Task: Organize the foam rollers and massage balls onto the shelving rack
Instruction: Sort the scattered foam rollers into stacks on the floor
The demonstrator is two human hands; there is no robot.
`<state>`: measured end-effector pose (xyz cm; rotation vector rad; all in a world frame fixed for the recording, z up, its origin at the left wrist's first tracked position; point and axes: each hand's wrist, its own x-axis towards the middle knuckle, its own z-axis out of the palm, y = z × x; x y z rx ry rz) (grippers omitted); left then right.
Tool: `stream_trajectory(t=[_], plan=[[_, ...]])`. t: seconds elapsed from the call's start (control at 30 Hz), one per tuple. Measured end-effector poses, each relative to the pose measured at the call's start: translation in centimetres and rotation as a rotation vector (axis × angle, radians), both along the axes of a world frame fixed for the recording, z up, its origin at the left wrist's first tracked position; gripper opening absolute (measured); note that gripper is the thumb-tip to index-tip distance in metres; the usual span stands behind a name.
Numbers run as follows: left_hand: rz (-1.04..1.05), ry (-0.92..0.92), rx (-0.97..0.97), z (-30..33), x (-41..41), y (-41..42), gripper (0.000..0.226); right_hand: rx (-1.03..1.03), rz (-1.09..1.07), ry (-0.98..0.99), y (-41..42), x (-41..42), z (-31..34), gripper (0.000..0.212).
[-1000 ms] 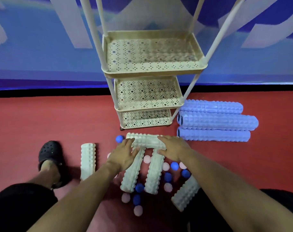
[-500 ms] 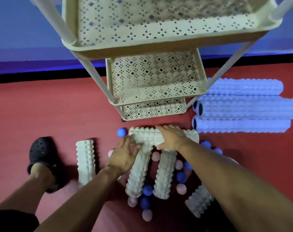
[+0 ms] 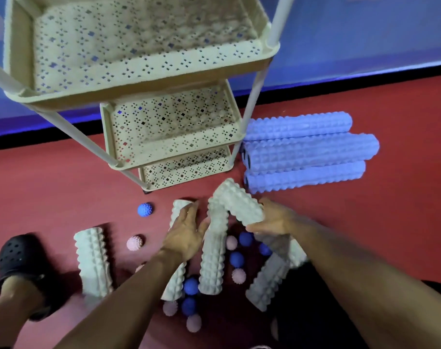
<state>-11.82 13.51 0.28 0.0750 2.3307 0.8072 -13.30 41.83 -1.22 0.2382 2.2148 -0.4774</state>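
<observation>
A person crouches on a red floor [image 3: 50, 187] before a cream three-tier rack [image 3: 143, 79], all tiers bare. The right hand [image 3: 272, 219] holds a short white roller [image 3: 235, 201] lifted off the floor, fingers curled around its near end. Its long axis runs diagonally, the far end pointing up and left toward the rack's bottom tier [image 3: 186, 170], which lies just beyond it. The left hand [image 3: 186, 233] rests on a second white roller [image 3: 175, 248] lying on the floor, its fingers straight and slightly spread; a third [image 3: 213, 250] lies just beside it. Small blue and pink spiky balls [image 3: 237, 259] are scattered between the rollers. Three long blue rollers [image 3: 307, 153] lie side by side right of the rack. The right hand is nearer the rack, so the lifted roller likely goes in first.
</observation>
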Motion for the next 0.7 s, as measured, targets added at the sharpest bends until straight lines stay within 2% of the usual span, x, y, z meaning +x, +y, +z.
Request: stream_trajectory(t=[0.1,0.23,0.3,0.4,0.5,0.53,0.6,0.7], plan=[[-0.029,0.027,0.044,0.9,0.1,4.8,0.066,-0.058,-0.254,0.019,6.7,2.9,-0.2,0.094],[-0.102,0.046,0.082,1.7,0.0,10.8,0.062,-0.134,-0.671,0.077,12.0,5.7,1.6,0.041],[-0.128,0.054,0.081,1.9,-0.2,13.3,0.058,-0.118,-0.794,0.099,13.8,6.3,1.9,0.033],[-0.139,0.032,0.090,1.7,-0.3,16.0,0.060,-0.127,-1.105,0.103,15.8,6.5,0.1,0.040],[-0.163,0.040,0.096,1.2,-0.5,17.1,0.060,-0.235,-1.452,0.098,17.2,6.3,-2.5,0.089],[-0.161,0.045,0.095,0.9,-0.6,17.1,0.059,-0.269,-1.538,0.069,17.9,6.2,-3.9,0.099],[-0.146,0.047,0.087,0.1,-0.7,16.6,0.059,-0.333,-1.672,0.059,19.3,5.9,-7.6,0.089],[-0.112,0.036,0.090,-0.8,-0.9,15.4,0.060,-0.375,-1.727,0.034,19.5,5.0,-9.5,0.083]])
